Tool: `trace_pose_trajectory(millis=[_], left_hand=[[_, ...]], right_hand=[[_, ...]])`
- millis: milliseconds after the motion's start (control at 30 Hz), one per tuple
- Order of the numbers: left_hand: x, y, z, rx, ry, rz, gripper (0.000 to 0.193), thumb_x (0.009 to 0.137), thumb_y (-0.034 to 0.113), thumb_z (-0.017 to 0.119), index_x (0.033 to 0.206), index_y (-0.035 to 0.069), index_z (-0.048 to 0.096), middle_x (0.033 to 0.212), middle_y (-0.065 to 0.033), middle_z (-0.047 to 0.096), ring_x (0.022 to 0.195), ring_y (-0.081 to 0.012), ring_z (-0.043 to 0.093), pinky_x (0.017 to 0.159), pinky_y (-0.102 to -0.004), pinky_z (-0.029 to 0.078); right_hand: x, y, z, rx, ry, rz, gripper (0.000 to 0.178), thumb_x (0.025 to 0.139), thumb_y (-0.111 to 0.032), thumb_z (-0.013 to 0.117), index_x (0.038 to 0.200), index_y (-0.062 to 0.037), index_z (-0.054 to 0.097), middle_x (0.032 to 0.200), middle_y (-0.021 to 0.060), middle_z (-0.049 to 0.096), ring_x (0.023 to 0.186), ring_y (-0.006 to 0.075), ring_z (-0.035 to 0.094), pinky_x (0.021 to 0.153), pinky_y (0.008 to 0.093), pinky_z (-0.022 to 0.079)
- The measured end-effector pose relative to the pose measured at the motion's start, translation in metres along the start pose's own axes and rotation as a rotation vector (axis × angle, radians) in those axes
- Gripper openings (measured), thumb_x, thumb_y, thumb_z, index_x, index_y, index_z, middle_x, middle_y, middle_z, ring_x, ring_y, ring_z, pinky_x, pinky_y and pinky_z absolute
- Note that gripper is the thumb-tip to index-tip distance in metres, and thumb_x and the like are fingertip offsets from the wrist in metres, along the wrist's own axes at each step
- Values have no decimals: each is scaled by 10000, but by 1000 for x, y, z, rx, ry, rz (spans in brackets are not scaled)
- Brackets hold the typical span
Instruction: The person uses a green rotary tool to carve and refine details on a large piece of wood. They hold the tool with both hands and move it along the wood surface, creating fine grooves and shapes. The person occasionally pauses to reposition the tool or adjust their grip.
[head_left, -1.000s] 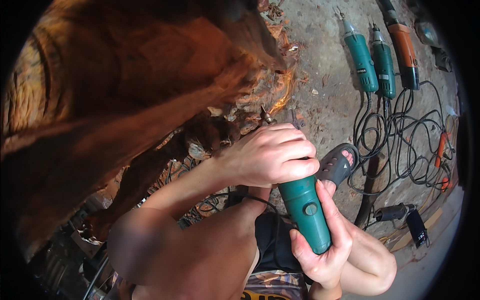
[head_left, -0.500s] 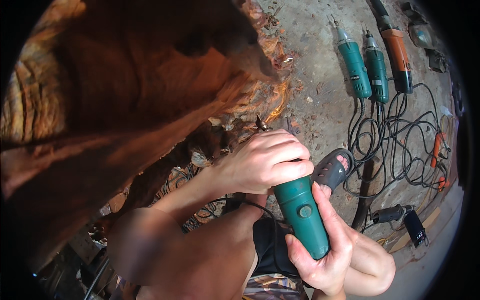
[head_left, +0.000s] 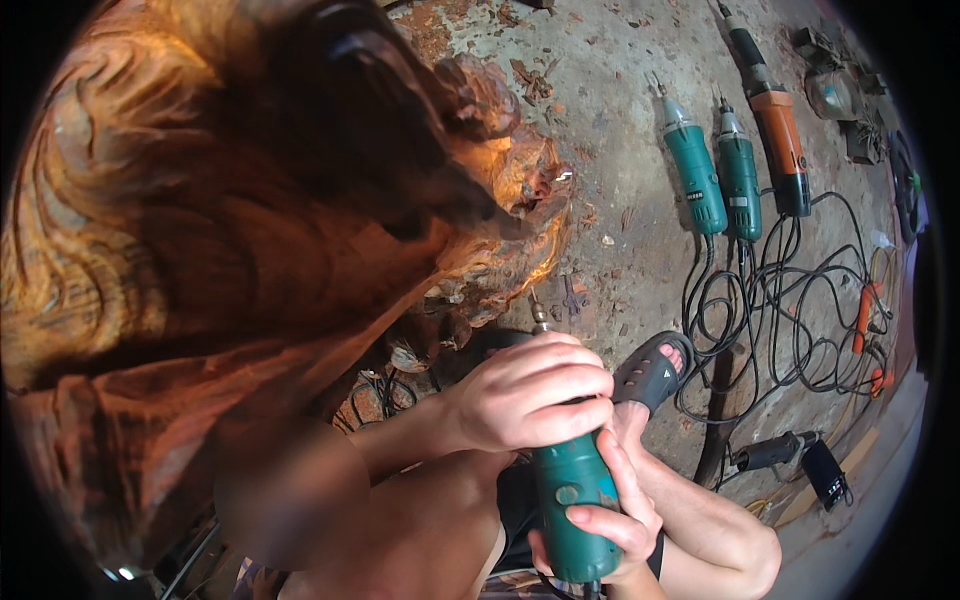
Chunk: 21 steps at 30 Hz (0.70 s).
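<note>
the grinder (head_left: 572, 458), green-bodied, is at 5 o'clock in the view, nose toward 12 o'clock. the left hand (head_left: 528, 390) is clamped over its front end. the right hand (head_left: 628, 520) is clamped round its rear end, thumb and fingers on the body. the bit (head_left: 539, 312) projects beyond the left hand, near the lower edge of the carving (head_left: 230, 230); contact cannot be determined. the carving, of reddish wood, extends from 8 to 11 o'clock. on the floor (head_left: 610, 120), at 2 o'clock, lie two green tools (head_left: 692, 172) and an orange tool (head_left: 778, 130). their cords (head_left: 735, 310) tangle at 3 o'clock. the sandal (head_left: 645, 385) is at 4 o'clock.
</note>
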<state>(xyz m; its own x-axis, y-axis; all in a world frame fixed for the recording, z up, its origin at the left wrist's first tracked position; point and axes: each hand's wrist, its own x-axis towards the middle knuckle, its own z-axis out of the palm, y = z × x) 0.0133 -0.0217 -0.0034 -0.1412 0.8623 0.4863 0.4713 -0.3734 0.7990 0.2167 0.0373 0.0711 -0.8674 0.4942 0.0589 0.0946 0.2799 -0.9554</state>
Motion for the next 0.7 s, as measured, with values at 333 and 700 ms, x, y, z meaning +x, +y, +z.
trace_pose_trajectory(millis=[333, 700], left_hand=[[-6, -7, -4, 54, 16, -98, 254, 753, 141, 706, 971, 12, 694, 1011, -117, 647, 959, -295, 666, 862, -419, 539], [-9, -12, -7, 40, 13, -97, 271, 753, 116, 785, 984, 7, 694, 985, -146, 680, 884, -333, 698, 773, -431, 578]], right_hand=[[17, 12, 16, 159, 180, 30, 457, 702, -180, 951, 1078, -61, 719, 1329, 398, 591, 1249, 572, 570, 1002, 586, 539], [19, 12, 20, 131, 185, 55, 453, 652, -80, 923, 1047, -64, 702, 1313, 403, 599, 1226, 558, 602, 1015, 579, 534]])
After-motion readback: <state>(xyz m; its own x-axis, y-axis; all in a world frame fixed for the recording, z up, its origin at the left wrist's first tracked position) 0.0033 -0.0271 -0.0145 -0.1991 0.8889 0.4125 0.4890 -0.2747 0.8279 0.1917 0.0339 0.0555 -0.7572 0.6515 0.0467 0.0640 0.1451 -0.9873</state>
